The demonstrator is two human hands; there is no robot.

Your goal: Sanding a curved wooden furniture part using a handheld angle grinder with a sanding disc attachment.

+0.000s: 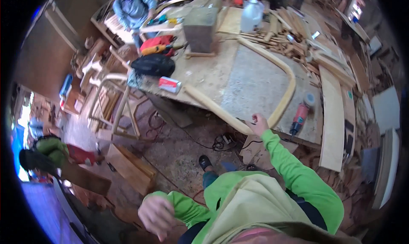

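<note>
My right hand (259,124) is at the table's near edge, beside the corner of a pale, curved wooden frame (292,80). Its fingers are closed, and a thin dark piece shows at their tips, too small to name. The frame lies flat on the worktable (251,73), with one long side along the near edge. My left hand (156,216) hangs low at the left, away from the table and smeared by motion. I see nothing in it. A red power tool with a round disc head (300,116) rests right of the frame.
A block-shaped stand (200,31), a black bag (153,66), a red-and-white box (169,84) and a clear jug (252,16) are on the table. Wood offcuts (298,52) pile at right. Cables (223,141) and a wooden box (132,169) occupy the floor. Two people (134,9) work nearby.
</note>
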